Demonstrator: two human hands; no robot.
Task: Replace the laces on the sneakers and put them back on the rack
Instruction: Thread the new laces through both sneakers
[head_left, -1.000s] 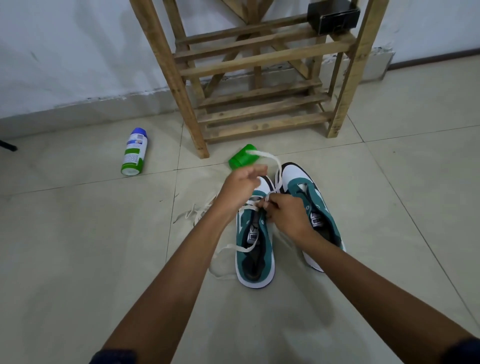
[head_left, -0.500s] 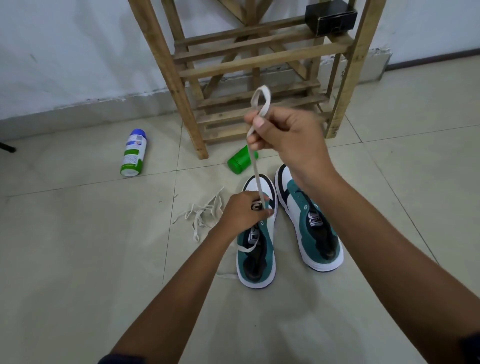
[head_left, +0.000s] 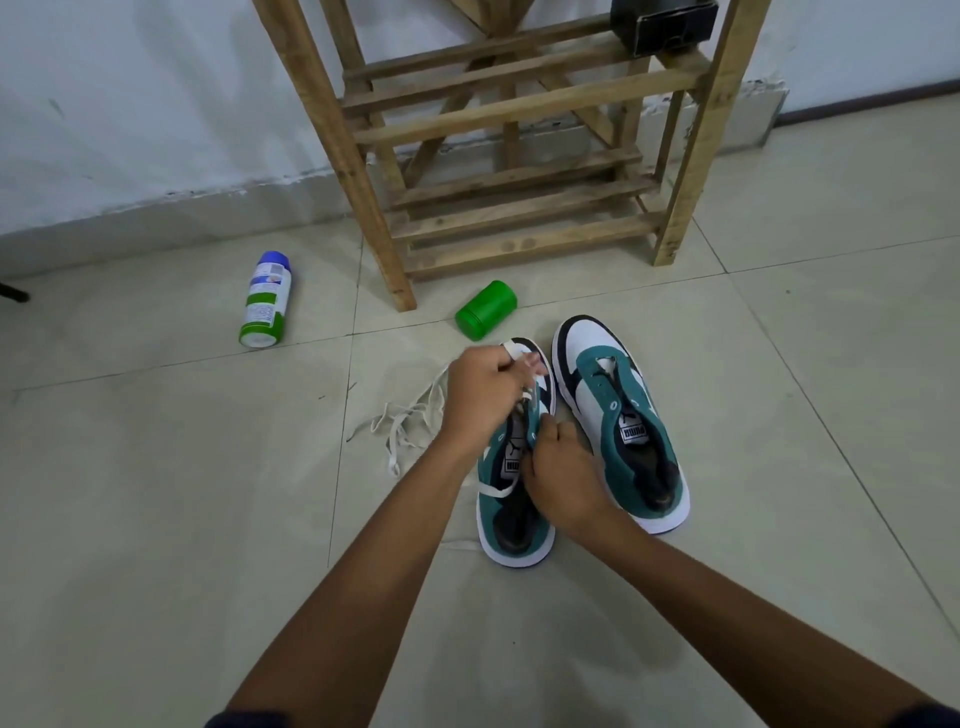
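Sneakers sit side by side on the tiled floor (head_left: 156, 519) just in front of the wooden rack (head_left: 519, 156), toes toward it. Both hands work over the left sneaker (head_left: 511, 525). The left hand (head_left: 480, 397) is curled round a white lace (head_left: 511, 349), a loop of it poking out above the knuckles near the toe cap. The right hand (head_left: 563, 478) lies over the shoe's right flank, fingertips curled in at the eyelets — whether it pinches the lace or only the shoe's edge I cannot tell. Another stretch of lace crosses the tongue. The right sneaker (head_left: 623, 415) stands untouched, with no lace in it. A heap of loose laces (head_left: 410, 421) lies on the floor left of the hands. Nearer the rack lie a green jar (head_left: 485, 310) on its side and a spray can (head_left: 265, 299) — well apart from each other. A dark box (head_left: 662, 23) rests on the rack's upper shelf.
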